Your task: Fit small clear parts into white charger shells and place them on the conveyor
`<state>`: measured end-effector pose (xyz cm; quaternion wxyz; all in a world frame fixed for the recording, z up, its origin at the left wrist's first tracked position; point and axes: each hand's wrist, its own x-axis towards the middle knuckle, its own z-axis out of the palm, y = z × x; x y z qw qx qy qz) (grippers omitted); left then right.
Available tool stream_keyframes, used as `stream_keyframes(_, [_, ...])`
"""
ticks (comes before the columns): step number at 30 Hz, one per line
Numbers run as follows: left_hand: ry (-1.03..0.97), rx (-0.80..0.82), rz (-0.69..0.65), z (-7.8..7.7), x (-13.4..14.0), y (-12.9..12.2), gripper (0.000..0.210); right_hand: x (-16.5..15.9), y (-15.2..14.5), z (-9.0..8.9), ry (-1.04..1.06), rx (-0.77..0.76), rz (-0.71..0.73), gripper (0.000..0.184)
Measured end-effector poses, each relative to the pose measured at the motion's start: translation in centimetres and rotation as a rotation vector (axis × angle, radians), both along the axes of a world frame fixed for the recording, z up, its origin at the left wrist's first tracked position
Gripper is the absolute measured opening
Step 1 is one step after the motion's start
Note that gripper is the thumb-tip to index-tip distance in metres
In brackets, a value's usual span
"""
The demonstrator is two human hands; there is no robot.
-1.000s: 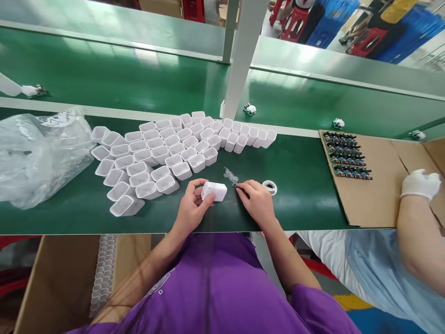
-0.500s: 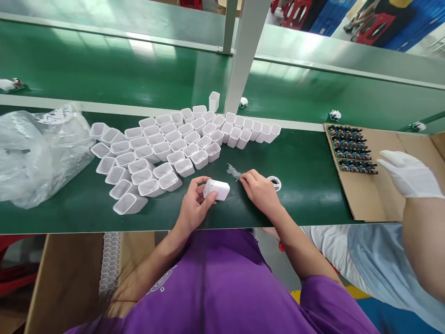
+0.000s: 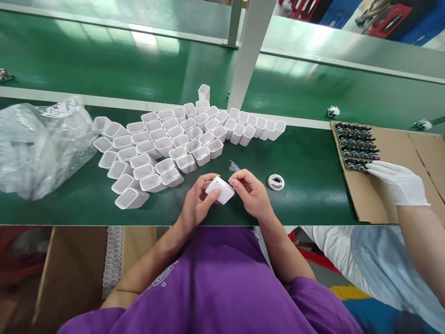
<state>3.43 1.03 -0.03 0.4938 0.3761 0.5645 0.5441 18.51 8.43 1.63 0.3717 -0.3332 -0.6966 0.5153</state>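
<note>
My left hand (image 3: 199, 200) is closed round a white plastic housing (image 3: 222, 189), held tilted just above the green bench. At the housing's right end, my right hand (image 3: 251, 192) pinches thumb and forefinger together; whatever is between them is too small to name. Right behind my right fingers lies a little pile of small clear pieces (image 3: 234, 166). To the right of that hand a white ring-shaped roll (image 3: 276, 182) lies flat. Many open white housings (image 3: 169, 177) like the held one stand in rows behind and left of my hands.
A clear plastic bag (image 3: 38, 148) fills the bench's left side. On the right, a co-worker's white-gloved hand (image 3: 399, 181) touches circuit boards (image 3: 358, 146) lined up on a cardboard sheet (image 3: 368, 199). A white post (image 3: 248, 60) rises behind the housings.
My right hand has moved from the pile of clear pieces to the housing's right end. The housing has tilted. The co-worker's gloved hand has reached left to the circuit boards.
</note>
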Motion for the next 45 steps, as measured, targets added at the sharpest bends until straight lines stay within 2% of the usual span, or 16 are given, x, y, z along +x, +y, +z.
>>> stream_keyframes(3, [0.125,0.05,-0.006,0.0,0.1,-0.2,0.039,-0.2,-0.2,0.3,-0.006,0.147,-0.026,0.012])
stream_keyframes(11, [0.372,0.123,0.05,0.7,0.2,-0.2,0.042,-0.6,-1.4,0.8,-0.042,0.441,-0.212,0.009])
stream_keyframes(18, [0.582,0.166,0.074,0.9,0.0,-0.4,0.055,-0.5,-1.7,0.4,-0.043,0.588,-0.271,0.011])
stream_keyframes(22, [0.809,0.283,0.138,0.6,0.0,-0.4,0.058,-0.6,-2.0,0.2,-0.054,0.658,-0.315,0.013])
stream_keyframes(26, [0.991,0.457,0.204,0.4,0.0,-0.1,0.057,-0.8,-2.4,-0.4,-0.041,0.724,-0.339,0.023])
stream_keyframes(29, [1.007,0.455,0.192,0.4,-0.2,0.0,0.057,-0.8,-2.8,-0.7,-0.073,0.746,-0.323,0.034])
stream_keyframes(32, [0.876,0.392,0.116,0.6,-0.2,-0.2,0.054,-0.6,-3.1,-0.6,-0.061,0.647,-0.3,0.036])
stream_keyframes(36, [0.579,0.264,0.002,1.0,0.5,-0.5,0.042,-0.4,-3.1,0.0,0.063,0.266,-0.219,0.024])
stream_keyframes(38, [0.465,0.219,-0.025,1.0,0.8,-0.6,0.039,-0.4,-2.9,0.3,0.092,0.139,-0.203,0.017])
stream_keyframes(42, [0.33,0.134,-0.06,0.8,0.8,-0.6,0.037,-0.4,-2.8,0.5,0.107,0.027,-0.171,0.009])
stream_keyframes(45, [0.302,0.086,-0.063,0.8,0.5,-0.6,0.037,-0.4,-2.7,0.6,0.123,-0.041,-0.124,0.01])
